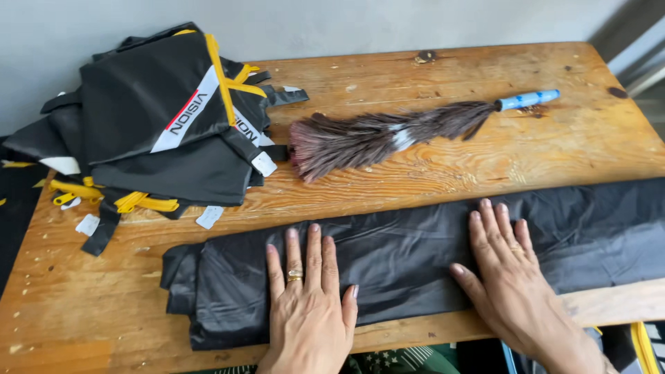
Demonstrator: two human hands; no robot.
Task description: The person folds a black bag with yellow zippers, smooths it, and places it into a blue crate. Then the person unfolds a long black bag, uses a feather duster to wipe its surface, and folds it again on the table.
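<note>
head view: one frame, looking down on a wooden table point(485, 159).
left hand: my left hand point(308, 298) lies flat, fingers straight and close together, palm down on the black folded fabric point(402, 256). Grips nothing, only presses. Ring on one finger.
right hand: my right hand point(506, 273) is also flat and open, fingers slightly spread, pressing the same fabric at 3 o'clock from the left hand.
fabric: long black strip along the near table edge, running from 9 to 3 o'clock, left end folded over.
step: looks like smoothing or flattening the fold, I judge.
next move: would need even palm pressure along the strip, keeping the edges aligned.
rest: feather duster point(388, 135) with blue handle at 12 o'clock; pile of black bags with yellow straps point(159, 125) at 10 o'clock.
</note>
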